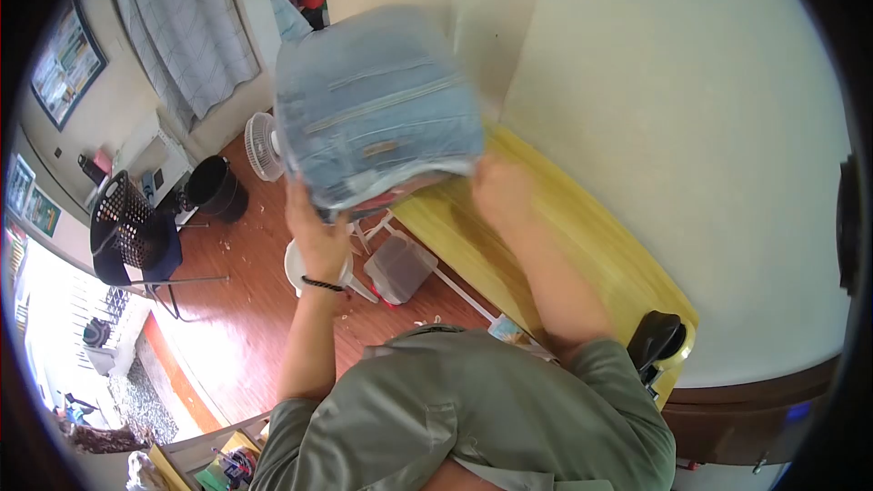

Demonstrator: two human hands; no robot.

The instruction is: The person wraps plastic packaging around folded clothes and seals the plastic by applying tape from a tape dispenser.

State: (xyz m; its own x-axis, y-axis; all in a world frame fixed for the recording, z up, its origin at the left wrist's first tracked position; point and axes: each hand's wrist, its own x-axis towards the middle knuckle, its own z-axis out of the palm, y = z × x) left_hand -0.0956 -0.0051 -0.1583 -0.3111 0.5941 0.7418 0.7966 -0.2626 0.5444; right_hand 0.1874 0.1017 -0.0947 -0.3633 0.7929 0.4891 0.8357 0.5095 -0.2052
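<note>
A light blue denim bundle with seams and a small brown label (377,95) is held up in front of me, slightly blurred. It looks like folded jeans, with something reddish showing at its lower edge. My left hand (318,232) grips its lower left corner, a dark bracelet on the wrist. At the lower right corner my right hand (502,189) is closed on the edge, blurred by motion. Beneath the bundle and my right arm runs a long yellow wooden table (582,236).
A black object (657,338) lies at the table's near right end. Below the table stand a white stool (296,268) and a clear plastic container (400,268). Farther left are a white fan (264,145), a black bin (216,191) and a black chair (127,223).
</note>
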